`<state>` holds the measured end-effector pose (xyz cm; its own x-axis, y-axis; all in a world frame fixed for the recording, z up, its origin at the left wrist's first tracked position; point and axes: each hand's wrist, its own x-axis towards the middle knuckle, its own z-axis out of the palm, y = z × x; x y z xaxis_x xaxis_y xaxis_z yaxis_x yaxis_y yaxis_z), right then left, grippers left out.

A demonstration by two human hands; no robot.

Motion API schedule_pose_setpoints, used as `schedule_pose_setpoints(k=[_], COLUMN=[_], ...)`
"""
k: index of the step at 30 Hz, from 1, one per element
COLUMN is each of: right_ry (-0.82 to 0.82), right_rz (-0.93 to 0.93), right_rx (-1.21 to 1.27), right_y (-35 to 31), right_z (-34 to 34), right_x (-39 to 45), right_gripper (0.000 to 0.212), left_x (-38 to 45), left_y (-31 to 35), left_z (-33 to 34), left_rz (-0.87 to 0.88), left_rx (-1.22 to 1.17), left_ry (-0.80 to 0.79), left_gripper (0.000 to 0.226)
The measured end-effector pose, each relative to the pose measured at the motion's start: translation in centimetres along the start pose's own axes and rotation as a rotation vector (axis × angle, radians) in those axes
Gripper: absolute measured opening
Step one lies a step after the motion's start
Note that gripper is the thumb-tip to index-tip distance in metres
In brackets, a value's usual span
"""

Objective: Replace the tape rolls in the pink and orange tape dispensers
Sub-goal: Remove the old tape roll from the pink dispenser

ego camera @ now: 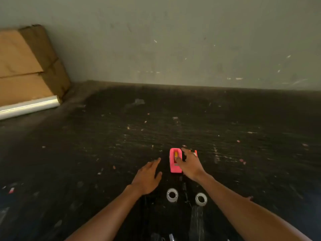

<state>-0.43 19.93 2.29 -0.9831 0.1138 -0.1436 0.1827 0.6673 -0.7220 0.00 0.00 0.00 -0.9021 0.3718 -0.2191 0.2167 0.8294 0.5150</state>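
Tape rolls [172,194]: two, loose on bench [104,153].
Left hand [147,176]: released, empty.
Right hand [190,164]: fingers spread on pink dispenser [174,168], hiding orange dispenser [195,152].
Risk: one-handed pull may slide the dispenser.

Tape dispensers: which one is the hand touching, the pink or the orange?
The pink plastic tape dispenser. The right hand reaches over it, a finger in its slot. The orange tape dispenser sits mostly hidden behind that hand.

I can read no text, label, brand or number anywhere from here. The pink dispenser [175,162], the two tape rolls [172,194] and the cardboard boxes [26,66] show no lettering I can make out; the picture is too soft.
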Motion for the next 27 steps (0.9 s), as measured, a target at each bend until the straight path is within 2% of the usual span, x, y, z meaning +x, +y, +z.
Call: schedule_pose_setpoints(k=[6, 10, 13, 15, 18, 22, 27], right_ry=[0.038, 0.077, 0.107, 0.097, 0.0, -0.139, -0.306], right_rz=[0.135, 0.198, 0.182, 0.13, 0.048, -0.02, -0.132], right_rx=[0.013, 0.02, 0.029, 0.017, -0.033, -0.109, -0.178], right_y=[0.2, 0.8, 1.6, 2.3, 3.4, 3.9, 3.5], right_z=[3.1, 5.2, 5.6, 5.4, 4.9, 3.6, 2.4], right_x=[1.1, 1.1, 1.4, 1.6, 1.4, 1.0, -0.4], right_gripper=[0.064, 0.075, 0.078, 0.071, 0.062, 0.064, 0.063], left_x=[4.6, 9.4, 12.1, 13.3, 13.6, 12.0, 7.6], left_y=[0.3, 0.6, 1.1, 1.2, 0.8, -0.3, -1.7], left_z=[-0.7, -2.3, -3.0, -3.0, -2.9, -3.1, -2.5], left_rz=[0.01, 0.106, 0.18, 0.23, 0.283, 0.289, 0.243], left_rx=[-0.02, 0.049, 0.135, 0.186, 0.262, 0.277, 0.244], left_ry=[-0.062, -0.173, -0.296, -0.353, -0.379, -0.342, -0.287], left_gripper=[0.072, 0.084, 0.091, 0.092, 0.085, 0.075, 0.072])
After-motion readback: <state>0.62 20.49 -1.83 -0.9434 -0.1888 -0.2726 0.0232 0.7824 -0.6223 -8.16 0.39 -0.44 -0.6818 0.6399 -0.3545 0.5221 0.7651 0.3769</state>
